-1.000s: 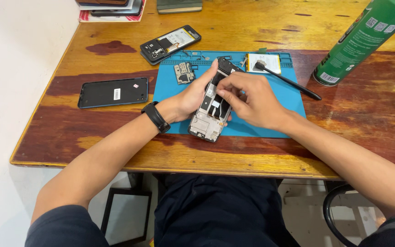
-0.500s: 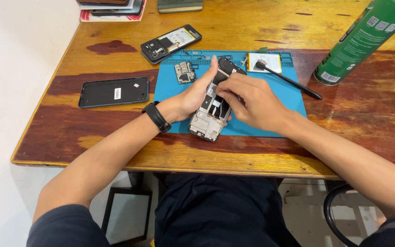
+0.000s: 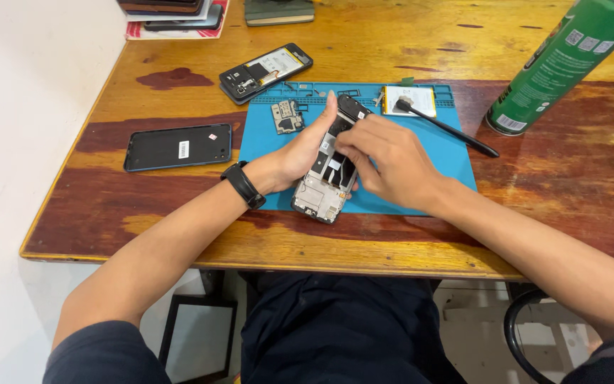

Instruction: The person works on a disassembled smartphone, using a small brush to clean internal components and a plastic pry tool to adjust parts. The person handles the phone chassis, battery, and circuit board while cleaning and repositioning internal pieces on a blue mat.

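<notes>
Left hand (image 3: pixel 303 149): cups the opened phone (image 3: pixel 326 178) from nine o'clock.
Right hand (image 3: pixel 385 160): fingertips pinched together, pressing inside the phone.

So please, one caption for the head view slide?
Both hands, left and right, work on an opened phone frame over a blue mat.

My left hand (image 3: pixel 300 153) and my right hand (image 3: pixel 392 167) are bare, no gloves and no rings that I can see. Around my left wrist sits a black watch (image 3: pixel 243 185) with a plain, smooth band, near the middle of the frame. Both forearms are uncovered. Dark navy short sleeves (image 3: pixel 104 352) show at the lower left and lower right corners, and dark trousers (image 3: pixel 342 331) fill the bottom centre.
</notes>
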